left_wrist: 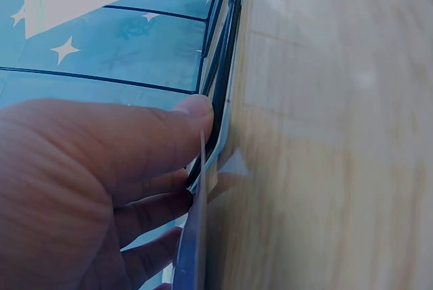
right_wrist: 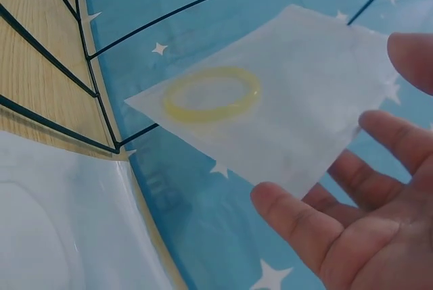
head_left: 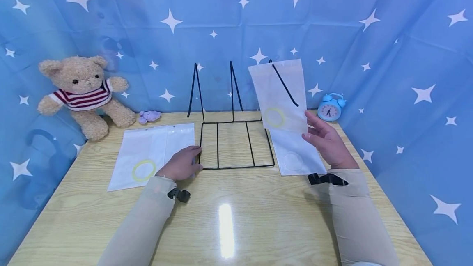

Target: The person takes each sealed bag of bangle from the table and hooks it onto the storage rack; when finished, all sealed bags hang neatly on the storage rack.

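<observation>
A black wire rack (head_left: 233,168) stands on the table, with several upright prongs along its back. My left hand (head_left: 181,163) holds its front left corner, thumb and fingers pinching the wire in the left wrist view. From the right prong hangs a translucent white bag (head_left: 282,81) with a yellow ring (right_wrist: 169,104) inside. Beside that bag is my right hand (head_left: 329,143), its fingers spread and fingertips right at the bag's edge. Under the right hand, a second white bag (head_left: 303,155) with a clear ring-shaped thing lies on the table.
White bags (head_left: 127,147) lie left of the rack, one with a yellow ring showing. A teddy bear (head_left: 86,99) sits at the back left, near a small purple toy (head_left: 149,116). A blue alarm clock (head_left: 330,109) stands back right, before a starry blue curtain (head_left: 207,7).
</observation>
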{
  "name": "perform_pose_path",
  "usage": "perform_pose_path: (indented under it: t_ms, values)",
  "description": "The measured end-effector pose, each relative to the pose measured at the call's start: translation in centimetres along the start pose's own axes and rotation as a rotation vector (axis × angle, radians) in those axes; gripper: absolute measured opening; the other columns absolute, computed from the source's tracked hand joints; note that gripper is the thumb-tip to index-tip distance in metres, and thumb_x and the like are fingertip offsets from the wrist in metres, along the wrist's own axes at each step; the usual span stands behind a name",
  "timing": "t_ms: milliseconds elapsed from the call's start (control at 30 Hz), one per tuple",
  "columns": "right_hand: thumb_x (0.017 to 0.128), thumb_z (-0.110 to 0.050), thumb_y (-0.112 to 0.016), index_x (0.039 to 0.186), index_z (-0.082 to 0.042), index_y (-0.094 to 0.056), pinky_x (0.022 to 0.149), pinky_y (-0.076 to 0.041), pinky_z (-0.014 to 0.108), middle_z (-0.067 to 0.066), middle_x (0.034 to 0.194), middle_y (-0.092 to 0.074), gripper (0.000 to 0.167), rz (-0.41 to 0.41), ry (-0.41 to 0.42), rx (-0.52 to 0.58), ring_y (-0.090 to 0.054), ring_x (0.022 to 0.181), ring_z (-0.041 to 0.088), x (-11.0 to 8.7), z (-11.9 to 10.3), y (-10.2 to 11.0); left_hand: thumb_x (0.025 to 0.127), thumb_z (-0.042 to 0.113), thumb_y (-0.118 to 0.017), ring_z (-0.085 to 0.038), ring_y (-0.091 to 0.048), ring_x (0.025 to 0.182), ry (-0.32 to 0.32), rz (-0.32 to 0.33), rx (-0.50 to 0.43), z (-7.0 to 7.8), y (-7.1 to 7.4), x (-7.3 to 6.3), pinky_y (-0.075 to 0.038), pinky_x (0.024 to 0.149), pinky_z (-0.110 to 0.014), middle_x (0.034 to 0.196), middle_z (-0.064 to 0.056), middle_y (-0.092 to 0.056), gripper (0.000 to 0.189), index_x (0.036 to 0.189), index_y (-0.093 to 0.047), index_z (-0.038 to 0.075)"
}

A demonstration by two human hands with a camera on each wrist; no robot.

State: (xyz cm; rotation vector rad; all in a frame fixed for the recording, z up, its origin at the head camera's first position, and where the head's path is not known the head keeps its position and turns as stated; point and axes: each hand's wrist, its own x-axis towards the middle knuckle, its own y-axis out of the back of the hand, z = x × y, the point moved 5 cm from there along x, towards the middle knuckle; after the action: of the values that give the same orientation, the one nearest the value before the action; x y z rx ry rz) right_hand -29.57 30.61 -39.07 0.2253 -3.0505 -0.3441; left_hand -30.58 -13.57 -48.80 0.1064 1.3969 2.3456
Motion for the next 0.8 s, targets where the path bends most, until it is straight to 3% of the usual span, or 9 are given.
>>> perform_pose_path:
  t_ms: [200, 467, 600, 700, 800]
  values:
    - [0.107, -0.011, -0.062, 0.168, -0.027, -0.032, 0.102, -0.049, 0.014, 0.015, 0.172, -0.028, 0.07, -0.006, 0.029, 0.007, -0.033, 0.154, 0.039, 0.2, 0.2, 0.2, 0.104, 0.028, -0.068, -0.044, -0.032, 0.155, 0.002, -0.003, -0.005, 0.0, 0.0, -0.1, -0.031, 0.126, -0.059, 0.169, -0.02, -0.035, 0.071, 0.162, -0.038, 0.001]
    - [0.108, -0.031, -0.063, 0.169, -0.026, -0.03, 0.109, -0.047, 0.017, 0.015, 0.172, -0.031, 0.07, 0.007, 0.015, -0.1, -0.032, 0.157, 0.039, 0.4, 0.6, 0.9, 0.104, 0.028, -0.068, -0.044, -0.032, 0.155, 0.002, -0.003, -0.002, 0.0, 0.0, -0.1, -0.031, 0.126, -0.059, 0.169, -0.021, -0.035, 0.071, 0.162, -0.038, 0.001]
    - [0.108, -0.033, -0.061, 0.169, -0.023, -0.028, 0.121, -0.043, 0.04, 0.017, 0.17, -0.033, 0.07, 0.026, -0.059, -0.19, -0.037, 0.154, 0.039, 0.5, 1.2, 1.4, 0.104, 0.028, -0.067, -0.044, -0.032, 0.155, 0.003, -0.007, -0.002, 0.0, 0.0, -0.1, -0.031, 0.126, -0.059, 0.169, -0.021, -0.035, 0.071, 0.162, -0.038, 0.001]
    - [0.108, -0.036, -0.061, 0.169, -0.02, -0.026, 0.121, -0.039, 0.06, 0.02, 0.169, -0.034, 0.072, 0.0, -0.143, -0.268, -0.038, 0.152, 0.041, 0.6, 1.9, 2.0, 0.104, 0.027, -0.067, -0.044, -0.032, 0.155, 0.002, -0.005, 0.0, 0.0, 0.0, -0.1, -0.03, 0.126, -0.059, 0.169, -0.021, -0.035, 0.07, 0.162, -0.037, 0.001]
    - [0.107, -0.044, -0.061, 0.169, -0.017, -0.026, 0.119, -0.038, 0.065, 0.022, 0.169, -0.034, 0.077, -0.028, -0.218, -0.346, -0.037, 0.153, 0.044, 0.6, 2.7, 2.6, 0.104, 0.026, -0.067, -0.045, -0.033, 0.155, -0.007, 0.0, 0.008, 0.1, 0.1, -0.2, -0.031, 0.126, -0.06, 0.168, -0.022, -0.036, 0.069, 0.162, -0.038, 0.0]
